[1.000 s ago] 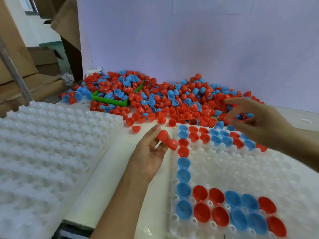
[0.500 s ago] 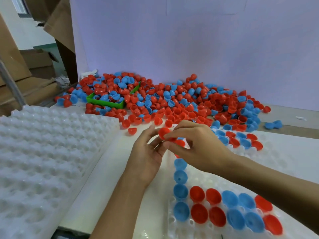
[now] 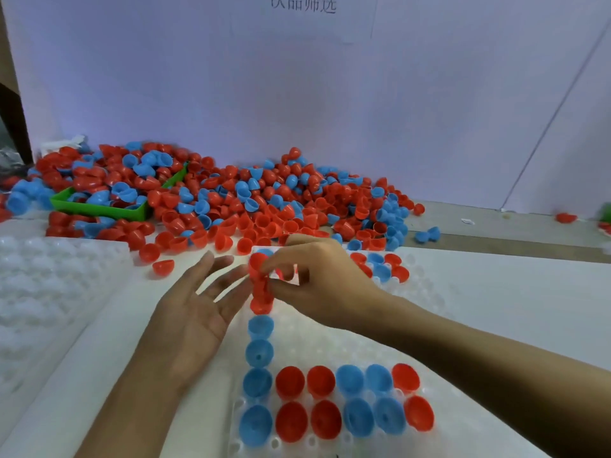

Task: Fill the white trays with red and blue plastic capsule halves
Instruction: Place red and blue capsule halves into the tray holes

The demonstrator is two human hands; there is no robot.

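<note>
While most of the tray [image 3: 330, 342] waits unfilled, only edge rows done. Right hand [image 3: 317, 285] pinching red halves [image 3: 259, 279] over left column; left hand [image 3: 198, 312] spread flat, holding nothing. Big pile [image 3: 231, 200] left behind.

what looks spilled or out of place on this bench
The loose capsule pile has buried the green bin and spread across the bench; a few strays lie apart at right: two blue halves and one red.
</note>
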